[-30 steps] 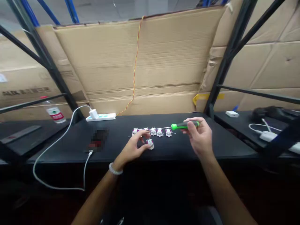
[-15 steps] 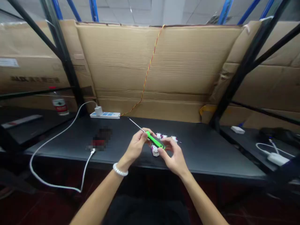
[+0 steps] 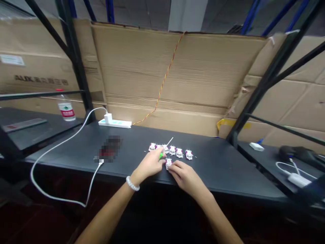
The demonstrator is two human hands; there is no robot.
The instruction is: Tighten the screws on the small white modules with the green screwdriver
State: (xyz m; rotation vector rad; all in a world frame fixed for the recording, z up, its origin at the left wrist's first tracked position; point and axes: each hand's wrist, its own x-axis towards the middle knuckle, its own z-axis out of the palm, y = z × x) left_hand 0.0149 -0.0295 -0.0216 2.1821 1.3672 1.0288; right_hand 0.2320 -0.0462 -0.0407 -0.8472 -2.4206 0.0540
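Observation:
My left hand (image 3: 151, 162) is closed around a screwdriver (image 3: 160, 155); a bit of its green handle shows, and its thin shaft points up and to the right. Most of the handle is hidden by the hand. Just beside it, the fingertips of my right hand (image 3: 186, 175) pinch the right side of a small white and purple plastic part (image 3: 168, 163) at the table's front. My left fingertips are close to this part's left side; whether they touch it I cannot tell. Behind both hands, several similar white and purple parts (image 3: 179, 153) lie in a row.
On the black table (image 3: 223, 169), a blurred-out device (image 3: 110, 149) lies left with a white cable (image 3: 61, 141) plugged in. A power strip (image 3: 115, 123) sits at the back against the cardboard (image 3: 162, 67). A water bottle (image 3: 67, 110) stands on the left neighbouring shelf.
The screwdriver has gone from both hands into my left hand alone, its tip swung from upper left to upper right. My right hand has let go of it and taken hold of the front part.

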